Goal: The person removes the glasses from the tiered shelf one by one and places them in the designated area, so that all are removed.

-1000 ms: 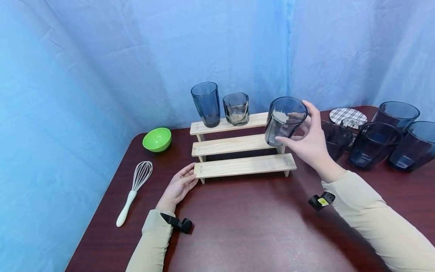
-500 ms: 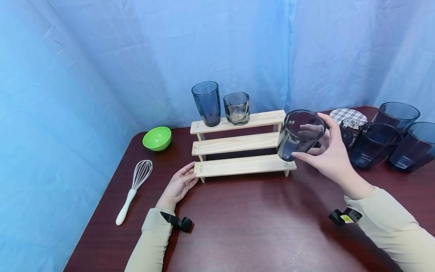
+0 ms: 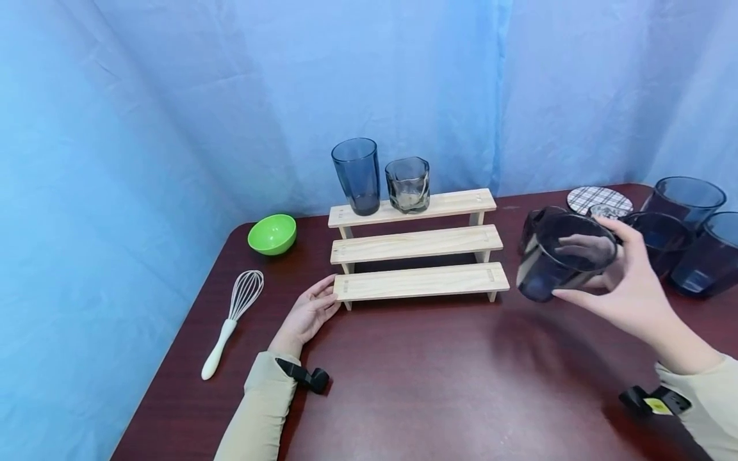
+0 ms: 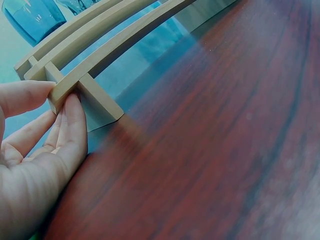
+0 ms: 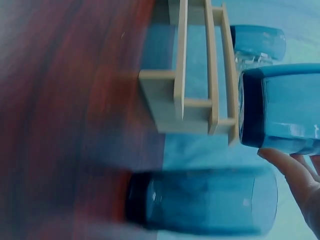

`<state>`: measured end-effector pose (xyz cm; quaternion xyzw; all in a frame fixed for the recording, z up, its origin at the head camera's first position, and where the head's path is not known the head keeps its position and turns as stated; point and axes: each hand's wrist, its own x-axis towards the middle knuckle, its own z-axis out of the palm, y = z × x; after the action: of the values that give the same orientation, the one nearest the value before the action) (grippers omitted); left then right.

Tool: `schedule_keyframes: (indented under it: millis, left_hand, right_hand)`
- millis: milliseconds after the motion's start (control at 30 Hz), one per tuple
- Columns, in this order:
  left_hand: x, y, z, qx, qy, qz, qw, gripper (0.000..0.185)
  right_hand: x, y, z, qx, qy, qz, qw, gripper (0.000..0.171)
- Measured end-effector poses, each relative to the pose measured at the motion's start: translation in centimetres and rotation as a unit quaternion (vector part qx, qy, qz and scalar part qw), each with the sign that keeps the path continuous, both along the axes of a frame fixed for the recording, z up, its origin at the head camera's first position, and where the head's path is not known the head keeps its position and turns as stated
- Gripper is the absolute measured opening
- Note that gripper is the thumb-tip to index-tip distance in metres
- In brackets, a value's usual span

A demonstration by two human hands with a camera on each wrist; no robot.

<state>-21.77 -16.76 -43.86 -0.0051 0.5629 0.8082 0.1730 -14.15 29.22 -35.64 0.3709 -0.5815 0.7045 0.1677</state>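
My right hand [image 3: 619, 285] grips a dark smoky glass [image 3: 562, 266] in the air, tilted, to the right of the three-step wooden rack [image 3: 415, 246]; the same glass [image 5: 280, 110] fills the upper right of the right wrist view. My left hand [image 3: 308, 314] rests on the table with straight fingers touching the left end of the rack's lowest step [image 4: 75, 85]. A tall blue glass [image 3: 357, 176] and a short clear glass [image 3: 408, 184] stand on the top step.
Several dark blue glasses [image 3: 688, 224] and a plaid coaster [image 3: 596, 198] crowd the table's back right. A green bowl [image 3: 272, 234] and a white-handled whisk [image 3: 233, 320] lie at the left. Blue curtain backs the dark red table [image 3: 438, 384].
My right hand has carried the dark glass from in front of the rack's upper steps down and to the right, past the rack's end. The left hand has stayed put.
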Motion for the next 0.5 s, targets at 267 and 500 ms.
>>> schedule_keyframes:
  millis: [267, 500]
  left_hand:
    - [0.1, -0.3, 0.3, 0.004, -0.004, 0.005, 1.0, 0.06]
    - [0.1, -0.2, 0.4, 0.005, -0.002, 0.003, 1.0, 0.06]
  right_hand:
    - [2.4, 3.9, -0.2, 0.05, -0.05, -0.089, 0.993, 0.115]
    - [3.5, 6.4, -0.4, 0.038, -0.062, -0.131, 0.989, 0.111]
